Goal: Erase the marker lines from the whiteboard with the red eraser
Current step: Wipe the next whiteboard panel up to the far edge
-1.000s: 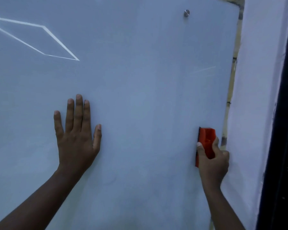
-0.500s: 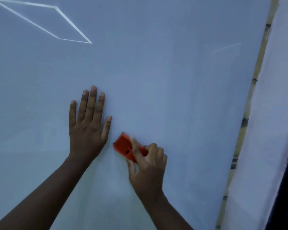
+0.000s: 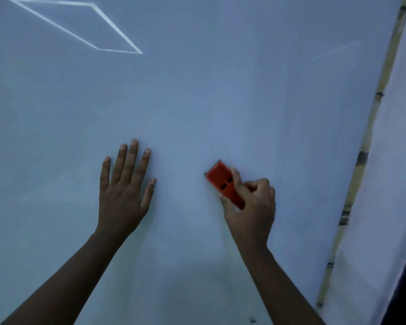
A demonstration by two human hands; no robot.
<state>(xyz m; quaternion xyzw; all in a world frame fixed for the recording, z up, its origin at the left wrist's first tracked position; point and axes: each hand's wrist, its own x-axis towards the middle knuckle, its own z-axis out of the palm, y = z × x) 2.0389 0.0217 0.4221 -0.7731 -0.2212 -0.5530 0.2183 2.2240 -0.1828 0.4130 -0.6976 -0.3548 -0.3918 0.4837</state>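
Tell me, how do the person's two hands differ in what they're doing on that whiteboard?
The left hand lies flat with its fingers straight and spread, holding nothing; the right hand has its fingers curled round the red eraser. The left hand points straight up the whiteboard; the right hand angles up and to the left, with the eraser tilted the same way. Both are at about the same height on the board, with bare forearms reaching in from below.

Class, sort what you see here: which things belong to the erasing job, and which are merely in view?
Part of the job:
whiteboard
red eraser, held by the right hand
left hand, flat on the board

Merely in view:
bright outline, top left
white wall
dark speck
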